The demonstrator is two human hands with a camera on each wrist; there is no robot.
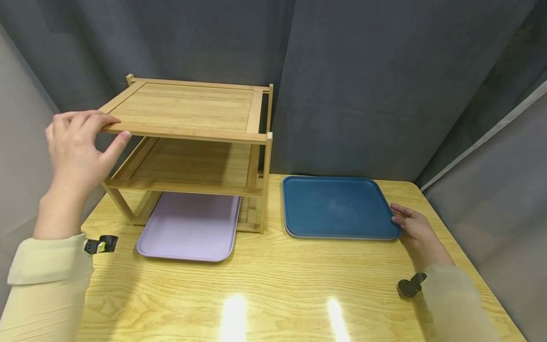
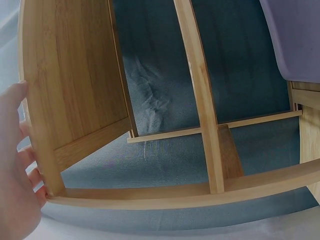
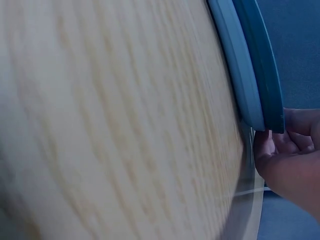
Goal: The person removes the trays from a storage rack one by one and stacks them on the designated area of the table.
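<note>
From the head view I see my left hand [image 1: 79, 142] up at the front left corner of the rack [image 1: 188, 142], fingers curled over the top shelf's edge and the thumb pressed beneath it, so it is clamped on that corner. The rack stands at the back left of the table [image 1: 278, 294]. A lilac tray [image 1: 190, 225] lies flat under the lowest shelf, its near half sticking out toward me. Just right of the rack lies a blue tray [image 1: 337, 206], flat on the table. My right hand [image 1: 412, 228] sits at its near right corner, fingertips touching the rim. Behind everything hangs a grey curtain [image 1: 363, 85].

In the left wrist view, my left hand [image 2: 17, 170] shows at the left edge, fingers wrapped round the rack's [image 2: 75, 90] shelf frame. The lilac tray [image 2: 295, 35] fills the top right corner.

In the right wrist view, the blue tray's [image 3: 250, 70] rim rests on the table [image 3: 115, 125], and my right hand's [image 3: 290, 155] fingers curl against the corner, tips tucked at its edge. I cannot tell whether they are under it.
</note>
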